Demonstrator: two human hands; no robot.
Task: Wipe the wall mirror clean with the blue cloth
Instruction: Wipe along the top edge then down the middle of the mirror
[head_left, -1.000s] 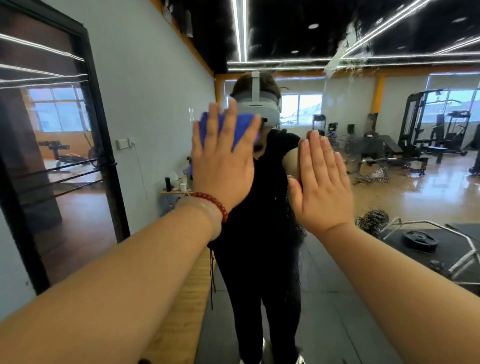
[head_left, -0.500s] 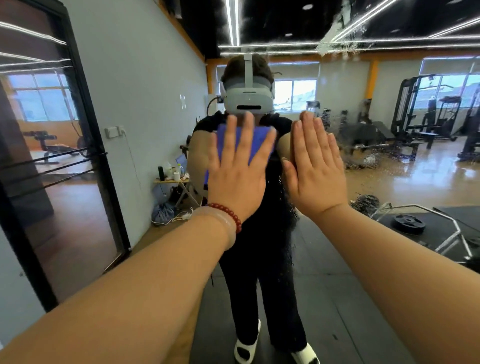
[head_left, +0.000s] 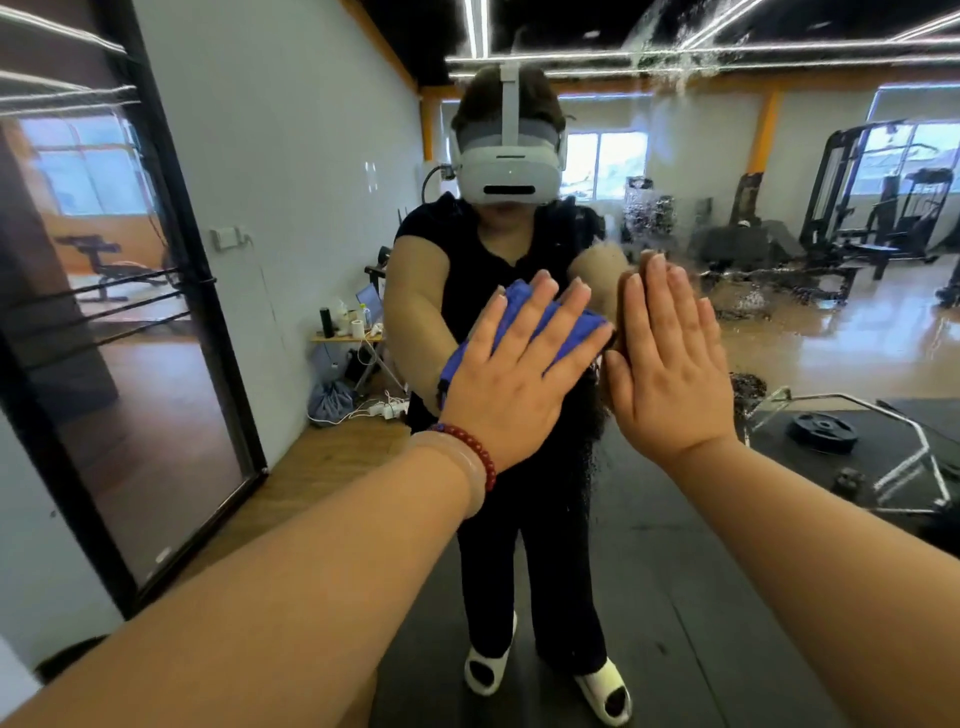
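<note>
A blue cloth (head_left: 524, 322) is pressed flat to the wall mirror (head_left: 675, 597) under the straight fingers of the left hand (head_left: 519, 384), mid-wipe; the empty right hand (head_left: 675, 374) rests flat on the glass just beside. Speckled droplets (head_left: 748, 387) to the right look due next.

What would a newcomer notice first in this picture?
Two hands pressed flat on the wall mirror at centre: the left hand pushes the blue cloth against the glass, the right hand lies bare beside it. Above them a white headset is reflected, and smears streak the upper right.
</note>
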